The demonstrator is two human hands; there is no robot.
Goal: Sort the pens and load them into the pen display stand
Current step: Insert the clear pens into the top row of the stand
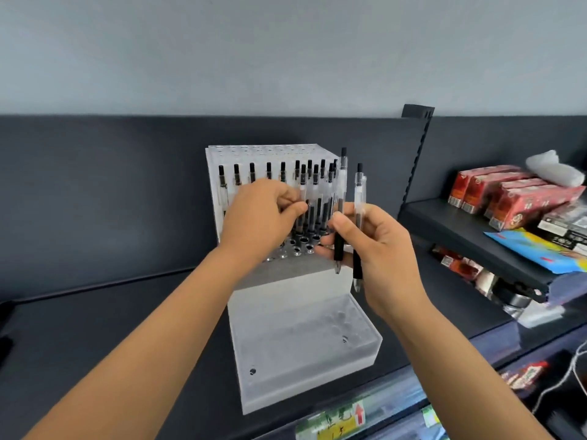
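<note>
While left hand (pixel 263 214) pinches a pen (pixel 303 185) over mid-tier holes of the stand (pixel 301 344) and right hand (pixel 378 246) grips two spares (pixel 358 217) beside it, keep pen vertical, seat fully.

— Where does the pen display stand (pixel 305 350) sit?
— On the shelf (pixel 111 328), before the back panel (pixel 111 185). Pens (pixel 252 173) stand in its upper rows.
— And to the right?
— Boxes (pixel 502 198) lie on a higher shelf (pixel 460 236). The right hand (pixel 378 249) holds two pens (pixel 359 198) before the stand's right edge.

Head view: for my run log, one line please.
left hand: pinches pen at stand | right hand: holds two pens | stand: partly loaded
</note>
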